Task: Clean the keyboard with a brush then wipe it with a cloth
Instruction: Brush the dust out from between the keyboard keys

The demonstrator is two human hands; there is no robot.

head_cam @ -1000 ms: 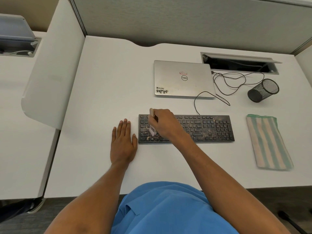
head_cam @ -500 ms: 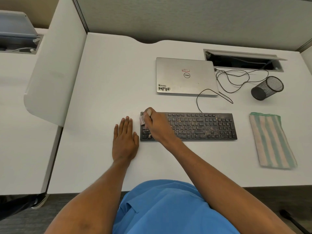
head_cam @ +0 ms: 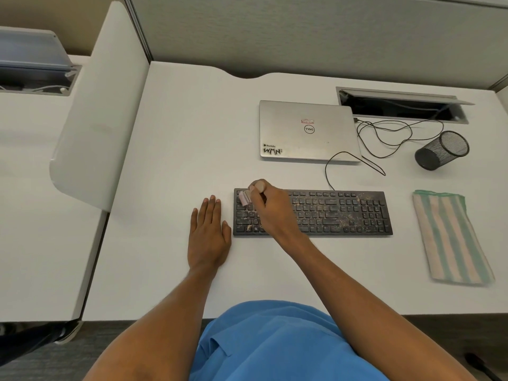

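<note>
A black keyboard (head_cam: 338, 213) speckled with pale dust lies on the white desk (head_cam: 176, 149). My right hand (head_cam: 272, 210) covers its left part and grips a small brush (head_cam: 244, 198), whose pale bristles touch the keys at the top left corner. My left hand (head_cam: 209, 235) lies flat on the desk, fingers together, just left of the keyboard and holding nothing. A green and beige striped cloth (head_cam: 450, 237) lies folded on the desk to the right of the keyboard.
A shut silver laptop (head_cam: 308, 130) lies behind the keyboard. Black cables (head_cam: 384, 136) run from it to an open cable hatch (head_cam: 398, 105). A black mesh cup (head_cam: 442, 149) lies tipped on its side at the right. A white divider panel (head_cam: 101, 105) stands at the left.
My right hand has swept the brush from the lower left keys up to the keyboard's top left corner. The left hand has stayed flat in place.
</note>
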